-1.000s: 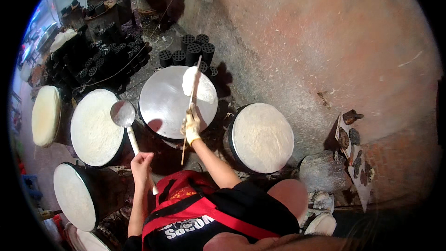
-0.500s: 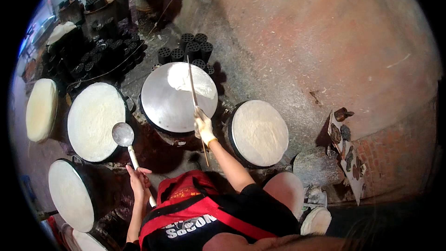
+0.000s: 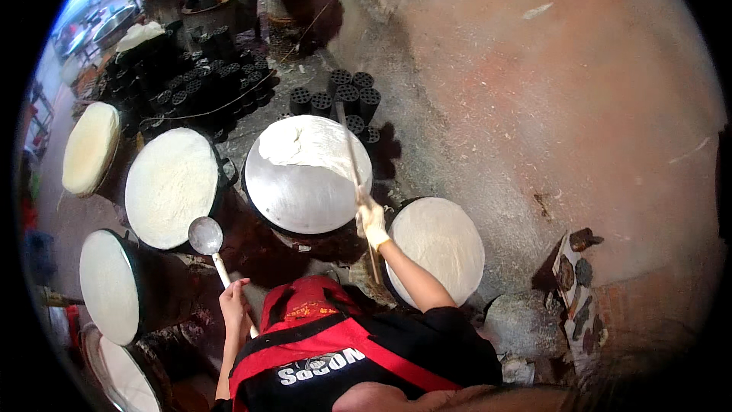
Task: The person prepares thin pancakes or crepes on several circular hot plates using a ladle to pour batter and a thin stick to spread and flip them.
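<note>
Right hand (image 3: 371, 221), pale-gloved, is closed around a long thin wooden stick (image 3: 353, 160), whose axis runs far and slightly left, over white soft batter (image 3: 305, 143) on a round grey metal griddle's (image 3: 301, 202) far half. Left hand (image 3: 235, 305), loosely curled, holds a white-handled metal ladle (image 3: 206, 236), farther away.

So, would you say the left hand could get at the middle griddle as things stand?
Probably, yes: nothing visible stands between the left hand, which holds a ladle, and the middle griddle.
</note>
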Tool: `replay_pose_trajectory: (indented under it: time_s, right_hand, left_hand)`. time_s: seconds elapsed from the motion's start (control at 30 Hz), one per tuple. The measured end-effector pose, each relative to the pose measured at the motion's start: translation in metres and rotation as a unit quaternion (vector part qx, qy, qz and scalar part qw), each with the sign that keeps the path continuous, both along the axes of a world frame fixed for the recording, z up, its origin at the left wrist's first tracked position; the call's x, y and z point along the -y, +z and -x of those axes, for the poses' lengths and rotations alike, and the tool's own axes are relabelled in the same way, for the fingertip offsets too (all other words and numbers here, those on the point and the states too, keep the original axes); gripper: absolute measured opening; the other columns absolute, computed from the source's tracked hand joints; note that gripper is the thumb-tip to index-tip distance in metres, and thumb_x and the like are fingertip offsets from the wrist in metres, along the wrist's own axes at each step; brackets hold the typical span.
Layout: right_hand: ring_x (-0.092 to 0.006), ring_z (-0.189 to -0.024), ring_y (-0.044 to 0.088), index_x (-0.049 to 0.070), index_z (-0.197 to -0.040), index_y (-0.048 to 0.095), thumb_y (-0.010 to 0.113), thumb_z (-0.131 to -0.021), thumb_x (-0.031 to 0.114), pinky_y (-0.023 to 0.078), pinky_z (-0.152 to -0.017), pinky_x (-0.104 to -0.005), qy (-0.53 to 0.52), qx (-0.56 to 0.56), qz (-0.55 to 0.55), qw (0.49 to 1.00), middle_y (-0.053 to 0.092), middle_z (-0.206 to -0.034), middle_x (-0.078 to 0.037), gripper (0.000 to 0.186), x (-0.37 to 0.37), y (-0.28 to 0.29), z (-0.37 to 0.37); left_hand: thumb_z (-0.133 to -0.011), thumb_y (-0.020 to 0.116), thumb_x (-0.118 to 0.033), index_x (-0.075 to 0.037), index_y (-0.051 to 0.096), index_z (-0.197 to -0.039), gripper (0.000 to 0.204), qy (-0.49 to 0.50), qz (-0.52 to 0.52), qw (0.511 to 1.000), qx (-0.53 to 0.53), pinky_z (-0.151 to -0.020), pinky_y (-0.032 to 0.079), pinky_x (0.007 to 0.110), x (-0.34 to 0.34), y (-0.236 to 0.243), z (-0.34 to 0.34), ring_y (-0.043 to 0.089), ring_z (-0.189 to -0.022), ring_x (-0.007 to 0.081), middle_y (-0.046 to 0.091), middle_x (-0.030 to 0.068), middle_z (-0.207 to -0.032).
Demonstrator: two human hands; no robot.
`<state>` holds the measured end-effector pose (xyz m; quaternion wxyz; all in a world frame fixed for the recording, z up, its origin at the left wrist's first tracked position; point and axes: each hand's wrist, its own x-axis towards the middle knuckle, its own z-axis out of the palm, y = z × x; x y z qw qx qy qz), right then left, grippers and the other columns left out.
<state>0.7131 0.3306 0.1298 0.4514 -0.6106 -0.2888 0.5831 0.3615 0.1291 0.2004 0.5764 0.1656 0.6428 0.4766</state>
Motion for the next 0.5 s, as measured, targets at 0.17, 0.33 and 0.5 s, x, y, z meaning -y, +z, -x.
replay_pose_trajectory:
  time_s: [0.17,0.33,0.5]
  right_hand:
    - [-0.0030,-0.040,0.031,0.020,-0.128,0.052,0.056,-0.088,0.021,0.025,-0.035,-0.0206,0.256,-0.010,0.077,0.964,0.043,-0.059,0.007,0.041,-0.039,0.039,0.003]
    - [-0.0010,-0.043,0.030,0.017,-0.126,0.053,0.053,-0.091,0.019,0.023,-0.033,-0.0185,0.369,-0.103,0.095,0.919,0.040,-0.065,0.011,0.035,-0.002,0.088,-0.058]
    - [-0.0027,-0.039,0.034,0.012,-0.123,0.055,0.058,-0.088,0.029,0.024,-0.032,-0.0199,0.278,0.005,-0.020,0.960,0.044,-0.061,0.007,0.039,-0.058,0.060,-0.083]
  left_hand:
    - [-0.093,0.052,-0.021,-0.007,0.065,-0.098,0.020,0.046,-0.009,0.999,-0.001,-0.038,0.018,0.018,-0.002,0.001,-0.034,0.026,-0.044,0.0013,0.031,-0.0109,-0.055]
    - [-0.095,0.044,-0.038,-0.007,0.060,-0.111,0.038,0.110,-0.001,0.994,-0.006,-0.040,0.022,0.017,0.004,0.004,-0.054,0.031,-0.050,0.0010,0.037,-0.0074,-0.071]
    - [-0.089,0.034,-0.063,-0.004,0.062,-0.106,0.067,0.168,0.010,0.986,0.013,-0.041,0.024,0.018,-0.006,0.025,-0.072,0.031,-0.050,0.0041,0.037,-0.0055,-0.073]
